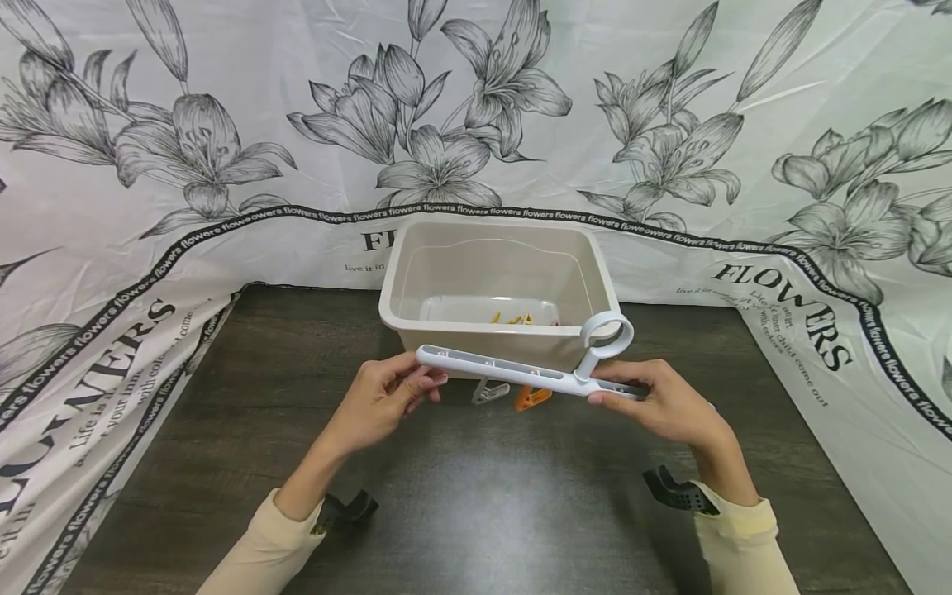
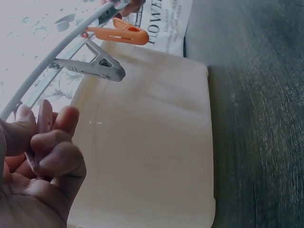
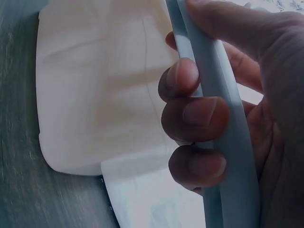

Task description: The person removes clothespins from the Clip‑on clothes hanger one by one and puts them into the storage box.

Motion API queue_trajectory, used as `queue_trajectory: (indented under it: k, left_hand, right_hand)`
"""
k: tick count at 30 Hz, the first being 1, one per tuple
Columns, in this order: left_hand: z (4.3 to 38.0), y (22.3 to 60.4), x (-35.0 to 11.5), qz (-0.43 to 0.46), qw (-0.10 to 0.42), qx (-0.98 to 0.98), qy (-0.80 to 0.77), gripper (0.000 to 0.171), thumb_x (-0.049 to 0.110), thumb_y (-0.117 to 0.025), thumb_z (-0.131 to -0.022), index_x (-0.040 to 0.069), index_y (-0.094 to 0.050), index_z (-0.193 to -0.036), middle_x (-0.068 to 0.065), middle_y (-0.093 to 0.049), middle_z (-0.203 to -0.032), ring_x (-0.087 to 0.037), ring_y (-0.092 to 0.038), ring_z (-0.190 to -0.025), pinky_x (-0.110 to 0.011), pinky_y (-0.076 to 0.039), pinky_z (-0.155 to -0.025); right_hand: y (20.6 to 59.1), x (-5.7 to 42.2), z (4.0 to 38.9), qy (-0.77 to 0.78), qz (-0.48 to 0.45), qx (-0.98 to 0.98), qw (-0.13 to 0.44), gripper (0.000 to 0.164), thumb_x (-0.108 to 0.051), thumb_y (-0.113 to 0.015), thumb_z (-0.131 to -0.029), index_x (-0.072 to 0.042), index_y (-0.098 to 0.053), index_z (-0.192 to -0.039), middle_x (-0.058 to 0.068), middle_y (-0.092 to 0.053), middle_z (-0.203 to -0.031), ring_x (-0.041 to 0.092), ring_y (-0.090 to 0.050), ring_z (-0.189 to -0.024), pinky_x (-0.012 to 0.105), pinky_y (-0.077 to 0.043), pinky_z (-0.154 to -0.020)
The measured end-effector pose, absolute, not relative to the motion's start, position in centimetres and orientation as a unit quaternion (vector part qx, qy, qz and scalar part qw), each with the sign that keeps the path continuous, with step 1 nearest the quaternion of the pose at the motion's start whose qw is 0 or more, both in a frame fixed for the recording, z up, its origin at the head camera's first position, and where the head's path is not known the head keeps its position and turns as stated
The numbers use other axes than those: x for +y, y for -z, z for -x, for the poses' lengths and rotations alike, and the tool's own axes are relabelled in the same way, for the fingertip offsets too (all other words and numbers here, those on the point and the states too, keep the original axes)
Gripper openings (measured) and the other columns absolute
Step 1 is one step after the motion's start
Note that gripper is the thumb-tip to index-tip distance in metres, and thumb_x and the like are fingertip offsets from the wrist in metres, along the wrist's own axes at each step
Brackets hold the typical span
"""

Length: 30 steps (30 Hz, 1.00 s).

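A pale blue-grey clip hanger with a ring at its top is held up in front of the bin. The right hand grips its right end, fingers curled round the bar. At the other end the left hand pinches a pinkish clothespin between thumb and fingers; much of that clothespin is hidden. From the bar hang a grey clothespin and an orange clothespin, side by side between the hands.
A beige plastic bin stands on the dark wooden table, against a flower-printed cloth. Small yellow clothespins lie inside, partly hidden by the front rim.
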<state>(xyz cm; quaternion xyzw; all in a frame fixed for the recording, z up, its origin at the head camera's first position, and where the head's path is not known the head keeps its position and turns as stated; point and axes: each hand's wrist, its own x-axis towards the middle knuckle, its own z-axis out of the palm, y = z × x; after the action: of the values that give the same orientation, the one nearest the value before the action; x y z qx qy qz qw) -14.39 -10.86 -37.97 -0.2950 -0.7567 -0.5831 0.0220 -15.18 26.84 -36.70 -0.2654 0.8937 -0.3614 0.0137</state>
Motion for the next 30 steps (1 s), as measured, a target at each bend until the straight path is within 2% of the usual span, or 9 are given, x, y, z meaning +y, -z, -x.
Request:
queue_trajectory:
  k: [4,8,12,17,21,24,26,30]
  left_hand:
    - [14.2,37.6,-10.7,0.287,0.053,-0.765,0.574,0.010,-0.003,-0.056,-0.090,0.000,-0.065,-0.093,-0.011,-0.068,-0.079,-0.020,-0.059,-0.062,-0.020,-0.043,-0.050]
    - [14.2,37.6,-10.6,0.282,0.064,-0.768,0.571,0.009,-0.002,-0.056,-0.091,0.001,-0.065,-0.093,-0.008,-0.070,-0.083,-0.019,-0.065,-0.071,-0.021,-0.047,-0.054]
    - [14.2,37.6,-10.5,0.277,0.061,-0.771,0.570,0.009,0.000,-0.056,-0.091,0.001,-0.065,-0.094,-0.008,-0.069,-0.081,-0.011,-0.063,-0.070,-0.021,-0.046,-0.053]
    - [14.2,37.9,-10.5,0.275,0.058,-0.770,0.573,0.010,-0.001,-0.056,-0.091,0.000,-0.066,-0.093,-0.013,-0.068,-0.077,-0.008,-0.060,-0.067,-0.020,-0.045,-0.052]
    - [14.9,39.1,-10.5,0.271,0.096,-0.769,0.571,0.009,0.000,-0.058,-0.090,0.003,-0.067,-0.092,-0.008,-0.070,-0.077,-0.012,-0.063,-0.067,-0.021,-0.047,-0.054]
    - [15.4,40.2,-10.6,0.264,0.119,-0.766,0.574,0.008,0.002,-0.061,-0.089,0.007,-0.067,-0.090,-0.006,-0.070,-0.075,-0.015,-0.064,-0.068,-0.020,-0.045,-0.052]
    - [15.5,40.5,-10.6,0.261,0.118,-0.761,0.582,0.008,0.004,-0.061,-0.089,0.009,-0.067,-0.090,-0.007,-0.069,-0.074,-0.015,-0.063,-0.065,-0.020,-0.042,-0.049]
    - [15.6,40.8,-10.7,0.262,0.093,-0.739,0.613,0.011,0.003,-0.056,-0.092,0.007,-0.066,-0.091,-0.009,-0.066,-0.070,-0.016,-0.051,-0.054,-0.023,-0.036,-0.044]
  right_hand:
    - [37.6,27.4,15.6,0.364,0.264,0.893,0.016,0.023,-0.025,-0.074,-0.081,-0.029,-0.069,-0.103,-0.014,-0.068,-0.086,0.005,-0.057,-0.075,0.022,-0.047,-0.064]
    - [37.8,27.6,15.8,0.374,0.273,0.886,0.017,0.027,-0.028,-0.074,-0.081,-0.028,-0.070,-0.108,-0.015,-0.070,-0.094,0.005,-0.060,-0.079,0.022,-0.049,-0.066]
    - [37.9,27.7,15.8,0.380,0.300,0.875,0.011,0.033,-0.022,-0.074,-0.081,-0.021,-0.069,-0.114,-0.010,-0.069,-0.105,0.005,-0.063,-0.081,0.021,-0.049,-0.067]
    - [37.9,27.7,15.9,0.391,0.327,0.860,0.003,0.037,-0.013,-0.075,-0.079,-0.013,-0.068,-0.114,-0.004,-0.070,-0.104,0.005,-0.058,-0.071,0.020,-0.046,-0.060]
    - [38.0,27.6,15.9,0.391,0.333,0.858,0.000,0.037,-0.012,-0.076,-0.078,-0.013,-0.069,-0.114,-0.004,-0.070,-0.103,0.004,-0.056,-0.068,0.020,-0.044,-0.056]
    - [38.1,27.6,16.0,0.388,0.337,0.858,0.001,0.036,-0.014,-0.075,-0.079,-0.015,-0.068,-0.115,-0.005,-0.070,-0.103,0.004,-0.055,-0.067,0.020,-0.043,-0.055]
    - [38.2,27.6,16.1,0.386,0.341,0.857,0.001,0.037,-0.015,-0.075,-0.080,-0.015,-0.068,-0.115,-0.005,-0.070,-0.102,0.004,-0.055,-0.066,0.020,-0.043,-0.055]
    - [38.3,27.5,16.2,0.385,0.343,0.857,0.002,0.037,-0.016,-0.075,-0.080,-0.016,-0.067,-0.116,-0.005,-0.070,-0.104,0.004,-0.055,-0.066,0.021,-0.043,-0.054]
